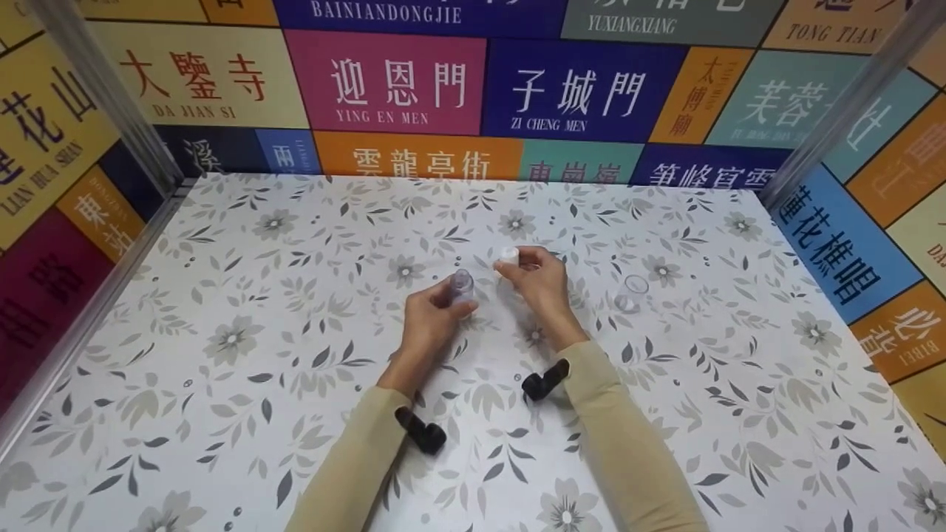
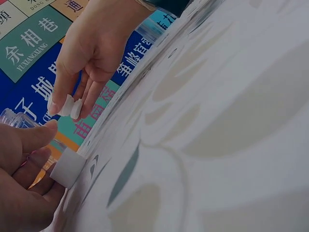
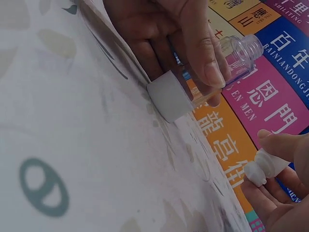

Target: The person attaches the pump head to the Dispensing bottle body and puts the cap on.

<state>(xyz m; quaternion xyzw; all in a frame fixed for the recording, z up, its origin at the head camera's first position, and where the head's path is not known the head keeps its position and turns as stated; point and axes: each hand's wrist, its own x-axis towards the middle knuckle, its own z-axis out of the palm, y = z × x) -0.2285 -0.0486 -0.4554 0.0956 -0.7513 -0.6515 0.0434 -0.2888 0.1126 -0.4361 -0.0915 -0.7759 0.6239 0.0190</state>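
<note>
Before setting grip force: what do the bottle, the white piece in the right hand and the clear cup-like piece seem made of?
Bottle: glossy, probably clear plastic, possibly glass; wall panels show through. White piece: likely smooth opaque plastic, evenly coloured. Clear cup-like piece: transparent, smooth, plastic or glass; tabletop shows through.

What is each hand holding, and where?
The left hand holds a clear bottle around its body; the right hand pinches a white cap by its sides.

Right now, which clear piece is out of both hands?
The clear cup-shaped piece on the table, right of the right hand; the clear bottle is in the left hand.
</note>
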